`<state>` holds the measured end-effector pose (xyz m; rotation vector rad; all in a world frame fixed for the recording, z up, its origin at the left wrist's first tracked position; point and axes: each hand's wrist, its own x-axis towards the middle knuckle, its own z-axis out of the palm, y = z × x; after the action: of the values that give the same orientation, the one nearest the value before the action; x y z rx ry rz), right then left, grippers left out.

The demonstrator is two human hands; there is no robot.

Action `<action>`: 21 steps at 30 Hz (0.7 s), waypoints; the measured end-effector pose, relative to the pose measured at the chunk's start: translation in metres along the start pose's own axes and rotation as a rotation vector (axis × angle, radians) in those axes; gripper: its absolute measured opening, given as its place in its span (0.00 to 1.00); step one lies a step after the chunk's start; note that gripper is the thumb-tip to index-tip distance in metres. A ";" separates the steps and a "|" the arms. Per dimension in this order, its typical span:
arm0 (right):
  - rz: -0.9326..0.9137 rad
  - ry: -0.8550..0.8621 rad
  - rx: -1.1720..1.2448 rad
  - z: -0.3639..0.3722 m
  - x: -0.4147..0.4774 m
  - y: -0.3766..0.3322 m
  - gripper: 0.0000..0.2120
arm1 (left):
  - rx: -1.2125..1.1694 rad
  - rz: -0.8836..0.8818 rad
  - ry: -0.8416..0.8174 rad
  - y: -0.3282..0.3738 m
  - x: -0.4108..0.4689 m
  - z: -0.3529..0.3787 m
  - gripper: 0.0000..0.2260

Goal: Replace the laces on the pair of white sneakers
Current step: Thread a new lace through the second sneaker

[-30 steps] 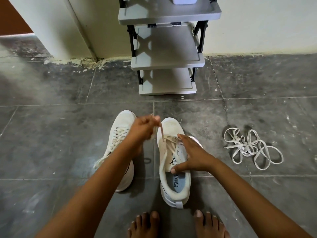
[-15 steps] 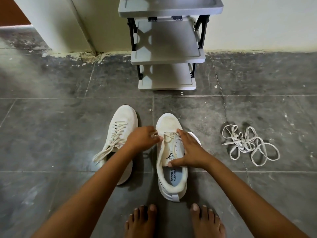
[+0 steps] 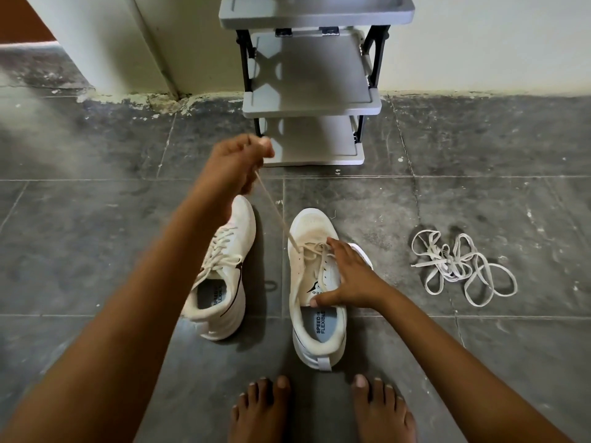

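The left hand is raised above the floor, its fingers curled together and pinching one end of the lace. From this hand the lace goes down, tight and straight, toward 5 o'clock, until it enters an eyelet on the inner side of the right sneaker.

This sneaker stands on the dark tiles with its long axis from 6 o'clock (heel) to 12 o'clock (toe). So the strand leaves the shoe toward 11 o'clock, a little across the axis and not along it.

The right hand lies spread on the same sneaker. Its fingers are apart, the tips are on the crossed lacing and the thumb is at the edge of the opening, and it presses the shoe down.

I judge that the pull must follow the 11 o'clock line while the right hand, which is nearer to the eyelets, holds the shoe still.

The left sneaker stands just beside, at 9 o'clock, fully laced. A loose bundle of laces lies well apart at 3 o'clock.
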<state>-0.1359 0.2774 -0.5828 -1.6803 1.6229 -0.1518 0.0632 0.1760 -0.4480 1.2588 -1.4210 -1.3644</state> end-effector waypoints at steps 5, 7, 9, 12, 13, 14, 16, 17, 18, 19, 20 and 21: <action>0.000 -0.002 -0.013 0.000 0.000 0.000 0.59 | 0.774 -0.082 -0.193 -0.068 -0.013 0.031 0.09; -0.005 -0.003 -0.017 0.000 0.001 0.001 0.59 | 0.963 -0.071 -0.273 -0.094 -0.020 0.037 0.15; -0.007 -0.002 -0.010 0.000 0.001 0.001 0.59 | 1.069 -0.025 -0.222 -0.105 -0.022 0.038 0.14; -0.007 0.004 -0.011 0.000 0.000 0.001 0.58 | 1.140 0.027 -0.202 -0.108 -0.024 0.042 0.11; -0.009 0.004 -0.012 0.000 0.000 0.001 0.58 | 1.087 0.018 -0.218 -0.104 -0.024 0.040 0.09; -0.010 0.004 -0.012 0.001 0.000 0.000 0.58 | 0.974 0.002 -0.229 -0.098 -0.023 0.036 0.06; -0.009 -0.001 -0.011 -0.001 0.001 0.001 0.58 | 0.640 -0.042 -0.192 -0.080 -0.020 0.024 0.06; -0.005 -0.006 -0.006 -0.001 0.001 0.001 0.58 | 0.482 -0.051 -0.141 -0.071 -0.018 0.016 0.07; 0.002 -0.008 0.001 -0.001 0.001 0.001 0.58 | 0.380 -0.049 -0.107 -0.063 -0.016 0.010 0.07; 0.011 -0.008 0.011 -0.001 0.001 0.000 0.58 | 0.324 -0.050 -0.102 -0.058 -0.017 0.006 0.07; 0.014 -0.007 0.015 -0.001 0.001 -0.001 0.59 | 0.298 -0.051 -0.106 -0.057 -0.018 0.005 0.07; 0.014 -0.002 0.015 0.000 0.000 -0.002 0.58 | 0.300 -0.060 -0.115 -0.057 -0.020 0.007 0.07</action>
<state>-0.1347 0.2767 -0.5817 -1.6574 1.6282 -0.1551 0.0684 0.2009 -0.5029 1.4420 -1.7292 -1.3151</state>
